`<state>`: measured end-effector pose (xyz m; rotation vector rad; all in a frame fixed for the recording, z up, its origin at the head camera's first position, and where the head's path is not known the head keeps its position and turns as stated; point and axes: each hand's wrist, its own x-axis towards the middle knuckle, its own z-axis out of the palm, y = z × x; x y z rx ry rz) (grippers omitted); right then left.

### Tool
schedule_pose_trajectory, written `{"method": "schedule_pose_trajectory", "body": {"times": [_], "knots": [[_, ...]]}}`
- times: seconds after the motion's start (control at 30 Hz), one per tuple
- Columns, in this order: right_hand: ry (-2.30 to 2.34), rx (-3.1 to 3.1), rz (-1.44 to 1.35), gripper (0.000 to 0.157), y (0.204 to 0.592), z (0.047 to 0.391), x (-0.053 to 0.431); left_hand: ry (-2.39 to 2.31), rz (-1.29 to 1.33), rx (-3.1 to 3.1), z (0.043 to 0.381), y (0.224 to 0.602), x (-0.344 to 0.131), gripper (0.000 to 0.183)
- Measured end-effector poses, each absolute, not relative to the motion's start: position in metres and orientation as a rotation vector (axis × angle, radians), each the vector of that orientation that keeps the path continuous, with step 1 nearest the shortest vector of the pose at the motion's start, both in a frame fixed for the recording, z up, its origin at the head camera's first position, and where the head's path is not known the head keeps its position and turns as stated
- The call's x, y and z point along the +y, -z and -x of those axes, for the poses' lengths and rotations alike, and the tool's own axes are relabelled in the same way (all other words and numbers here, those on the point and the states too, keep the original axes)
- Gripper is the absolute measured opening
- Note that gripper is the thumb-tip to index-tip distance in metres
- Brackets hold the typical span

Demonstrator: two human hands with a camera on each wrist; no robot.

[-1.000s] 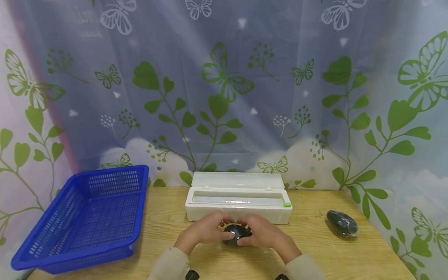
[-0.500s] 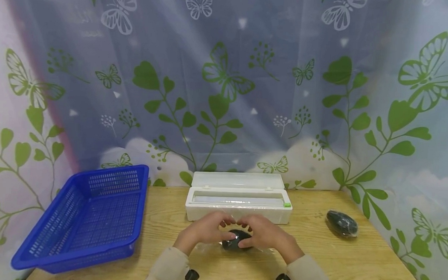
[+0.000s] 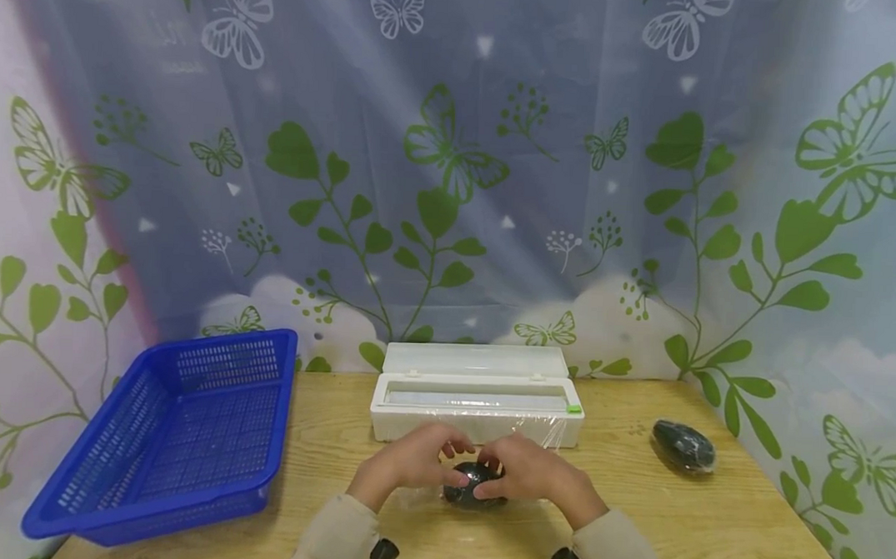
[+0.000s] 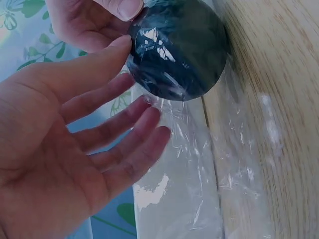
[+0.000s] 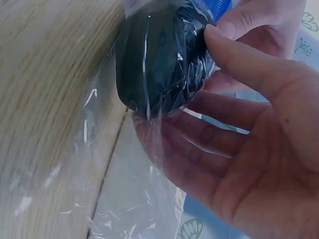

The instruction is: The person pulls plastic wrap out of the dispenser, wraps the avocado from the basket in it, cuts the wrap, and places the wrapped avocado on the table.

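Observation:
A dark green oval fruit [image 3: 473, 473], covered in clear cling film [image 4: 239, 154], is between the two hands in front of the white film box [image 3: 404, 426]. My right hand [image 3: 527, 471] holds it, thumb on top and fingers curled under its end in the right wrist view. My left hand [image 3: 412, 460] touches the fruit with its thumb tip; its other fingers are spread loosely, fingertips close to the film below. Film stretches from the fruit toward the box, whose lid stands up at the back.
A second dark green oval fruit [image 3: 683, 446], wrapped in film, lies at the right of the wooden table [image 3: 617, 529]. On the left stands a blue plastic basket [image 3: 280, 422]. A patterned curtain [image 3: 449, 254] hangs behind the table.
The fruit has turned and come slightly nearer to me, drawing film out from the box. My right fingers have closed down onto it, while the left fingers remain loosely raised.

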<state>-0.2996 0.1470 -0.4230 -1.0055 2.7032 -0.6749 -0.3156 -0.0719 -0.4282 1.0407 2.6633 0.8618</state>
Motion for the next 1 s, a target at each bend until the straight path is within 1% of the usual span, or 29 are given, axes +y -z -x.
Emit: {"method": "schedule_pose_trajectory", "body": {"times": [0.2,0.33,0.5,0.7,0.73,1.0], "knots": [[0.680,2.699,1.012,0.023,0.424,0.300,0.147,-0.891,-1.105,2.619,0.315,0.428,-0.072,0.026],[0.672,2.700,0.987,0.024,0.424,0.299,0.147,-0.898,-1.054,2.605,0.314,0.426,-0.072,0.026],[0.640,2.711,0.967,0.029,0.421,0.296,0.146,-0.843,-1.039,2.632,0.312,0.425,-0.072,0.027],[0.670,2.656,0.922,0.052,0.413,0.295,0.151,-0.769,-1.024,2.646,0.310,0.422,-0.072,0.039],[0.679,2.647,0.923,0.054,0.412,0.295,0.152,-0.768,-1.015,2.645,0.309,0.422,-0.071,0.041],[0.763,2.606,0.950,0.049,0.401,0.296,0.166,-0.749,-1.039,2.618,0.305,0.417,-0.067,0.040]]}}
